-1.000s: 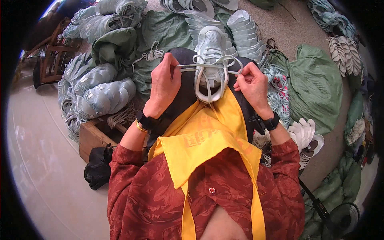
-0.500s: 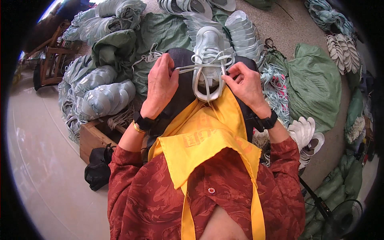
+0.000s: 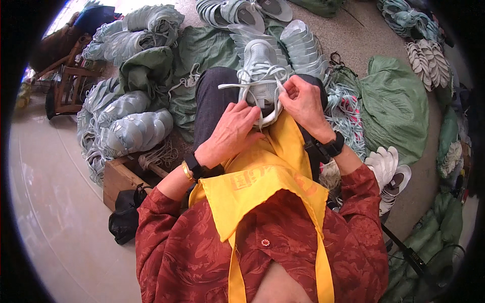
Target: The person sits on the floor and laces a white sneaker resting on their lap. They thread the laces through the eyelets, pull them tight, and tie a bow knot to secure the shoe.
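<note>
A pale grey-green sneaker (image 3: 262,92) lies between my knees, toe pointing away and collar toward me. Its white shoelace (image 3: 234,86) is crossed and looped over the tongue, one loose end sticking out left. My left hand (image 3: 233,127) is at the left of the collar, fingers and thumb closing on its edge; the fingertips are partly hidden. On the other side, my right hand (image 3: 303,105) pinches the lace close to the right collar edge. A yellow apron (image 3: 257,177) covers my lap just below the shoe.
Bundles of nested pale shoe uppers (image 3: 136,130) lie at the left, more (image 3: 302,48) beyond the shoe. A wooden box (image 3: 121,177) stands by my left arm, a black bag (image 3: 125,214) next to it. Green sacks (image 3: 391,111) lie right; a wooden chair (image 3: 73,86) stands far left.
My left hand has let go of the lace end it was pulling left and moved down and right onto the collar. My right hand stays at the right side of the shoe.
</note>
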Available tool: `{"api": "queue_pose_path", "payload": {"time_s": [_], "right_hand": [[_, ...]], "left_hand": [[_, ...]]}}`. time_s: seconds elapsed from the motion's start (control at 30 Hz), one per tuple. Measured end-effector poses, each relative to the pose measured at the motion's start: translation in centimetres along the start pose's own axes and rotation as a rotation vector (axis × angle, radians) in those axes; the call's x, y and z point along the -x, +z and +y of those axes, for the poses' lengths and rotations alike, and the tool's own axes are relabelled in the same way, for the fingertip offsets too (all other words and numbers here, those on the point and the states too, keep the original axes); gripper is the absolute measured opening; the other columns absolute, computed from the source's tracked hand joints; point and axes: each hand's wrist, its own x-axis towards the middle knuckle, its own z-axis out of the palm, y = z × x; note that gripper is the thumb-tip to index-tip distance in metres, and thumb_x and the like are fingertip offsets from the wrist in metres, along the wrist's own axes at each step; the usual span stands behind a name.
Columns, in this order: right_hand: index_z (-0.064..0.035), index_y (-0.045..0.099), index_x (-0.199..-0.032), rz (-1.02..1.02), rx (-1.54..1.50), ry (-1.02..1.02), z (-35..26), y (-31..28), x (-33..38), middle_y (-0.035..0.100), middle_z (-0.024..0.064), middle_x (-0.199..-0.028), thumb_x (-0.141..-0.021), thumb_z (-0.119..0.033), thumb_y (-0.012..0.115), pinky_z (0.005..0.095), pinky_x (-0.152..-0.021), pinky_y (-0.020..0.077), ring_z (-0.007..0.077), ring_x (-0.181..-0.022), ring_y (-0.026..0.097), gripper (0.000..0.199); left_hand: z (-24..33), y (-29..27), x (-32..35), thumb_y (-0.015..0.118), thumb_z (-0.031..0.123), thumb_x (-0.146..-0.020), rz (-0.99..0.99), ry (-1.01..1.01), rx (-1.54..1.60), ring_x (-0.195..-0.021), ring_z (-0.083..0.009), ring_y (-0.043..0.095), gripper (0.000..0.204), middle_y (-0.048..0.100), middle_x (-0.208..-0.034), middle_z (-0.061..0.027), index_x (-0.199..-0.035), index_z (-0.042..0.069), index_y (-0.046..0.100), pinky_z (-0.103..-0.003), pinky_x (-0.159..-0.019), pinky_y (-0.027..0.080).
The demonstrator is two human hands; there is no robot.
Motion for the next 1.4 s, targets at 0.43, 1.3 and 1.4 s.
{"api": "queue_pose_path", "payload": {"time_s": [0.43,1.3,1.4], "right_hand": [[0.0021,0.071,-0.097,-0.172,-0.113,-0.136,0.0,-1.1,2.5,0.072,0.0161,-0.090,-0.084,-0.007,0.074,0.0348,-0.068,0.0565,0.0258,-0.073,0.071,0.015],[-0.0057,0.057,-0.109,-0.380,0.187,-0.408,-0.2,-0.9,0.4,0.062,0.0160,-0.096,-0.078,-0.011,0.077,0.0441,-0.072,0.0521,0.0389,-0.086,0.064,0.037],[-0.0053,0.061,-0.106,-0.313,0.181,-0.412,-1.4,-4.0,-0.5,0.065,0.0131,-0.096,-0.076,-0.015,0.081,0.0420,-0.074,0.0541,0.0312,-0.085,0.069,0.038]], "left_hand": [[-0.6,-2.7,2.6,0.073,0.001,-0.091,0.374,-0.338,0.551,-0.101,-0.0183,0.063,0.033,0.068,-0.112,-0.0093,-0.120,0.001,0.058,-0.031,-0.088,0.050],[-0.1,-10.2,-3.7,0.069,0.011,-0.100,0.641,-0.188,1.006,-0.110,-0.0102,0.061,0.038,0.066,-0.123,-0.0049,-0.133,0.000,0.053,-0.027,-0.095,0.050],[-1.0,-11.5,-4.4,0.070,0.012,-0.100,0.691,-0.193,1.046,-0.111,-0.0110,0.061,0.042,0.066,-0.123,-0.0055,-0.137,0.000,0.053,-0.028,-0.097,0.050]]}}
